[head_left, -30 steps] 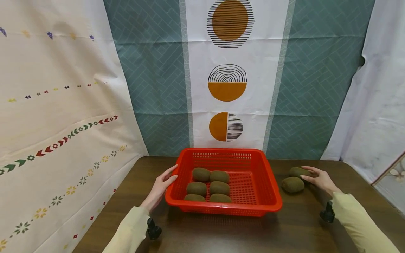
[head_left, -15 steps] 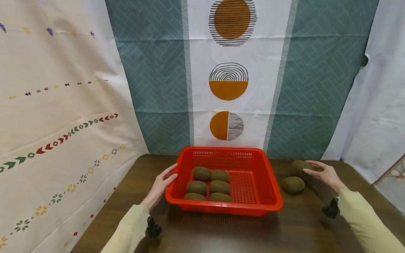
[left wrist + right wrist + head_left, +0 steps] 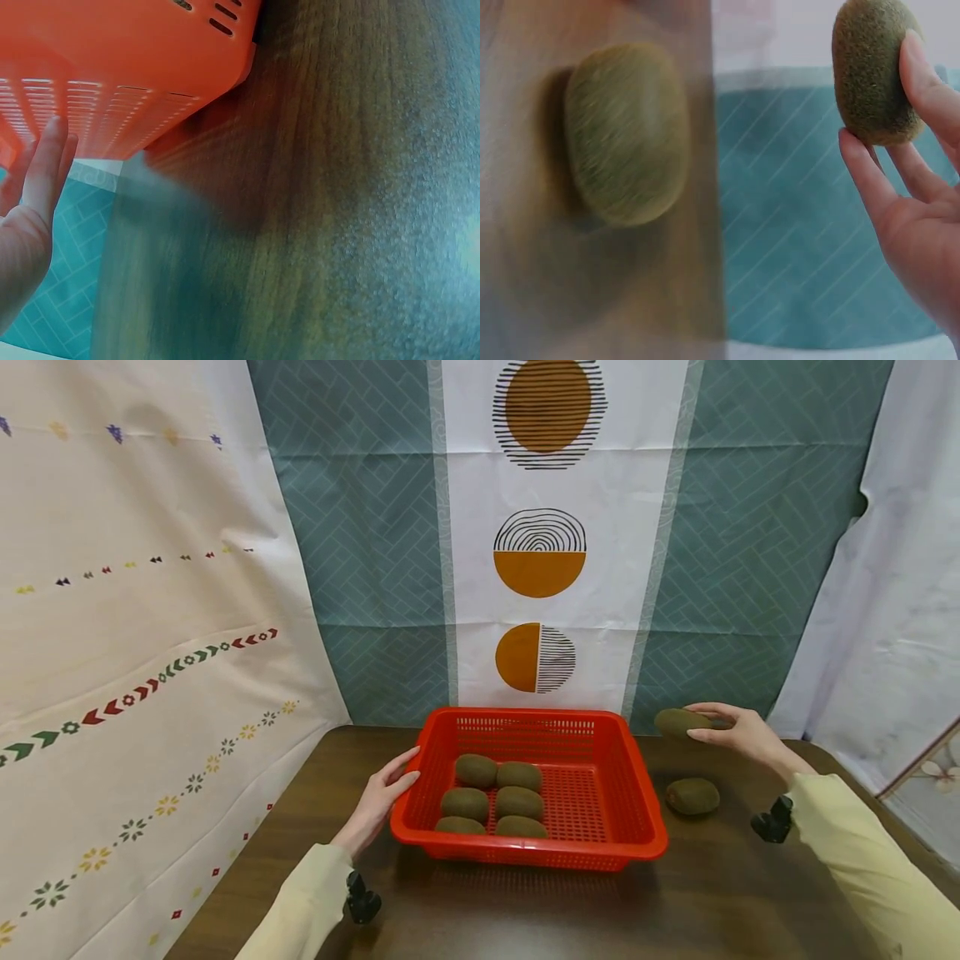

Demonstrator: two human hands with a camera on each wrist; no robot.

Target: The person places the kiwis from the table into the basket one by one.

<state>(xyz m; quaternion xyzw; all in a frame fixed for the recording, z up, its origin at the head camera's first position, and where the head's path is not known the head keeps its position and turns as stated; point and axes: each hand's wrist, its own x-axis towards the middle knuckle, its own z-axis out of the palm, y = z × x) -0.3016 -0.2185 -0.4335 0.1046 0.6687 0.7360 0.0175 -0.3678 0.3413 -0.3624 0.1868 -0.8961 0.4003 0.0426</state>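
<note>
Six kiwis (image 3: 495,797) are already laid in two columns in the left part of the red basket (image 3: 645,839); its right part is bare. A seventh kiwi (image 3: 678,722) is gripped by the fingers of the right hand (image 3: 738,735) in the air, just beyond the basket's far right corner. One more kiwi (image 3: 692,795) is left on the table (image 3: 712,902) beside the basket. The basket's left wall is touched by the straight fingers of the left hand (image 3: 378,802).

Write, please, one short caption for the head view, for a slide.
Right hand holds a kiwi above the table; left hand rests on a red basket of six kiwis.
</note>
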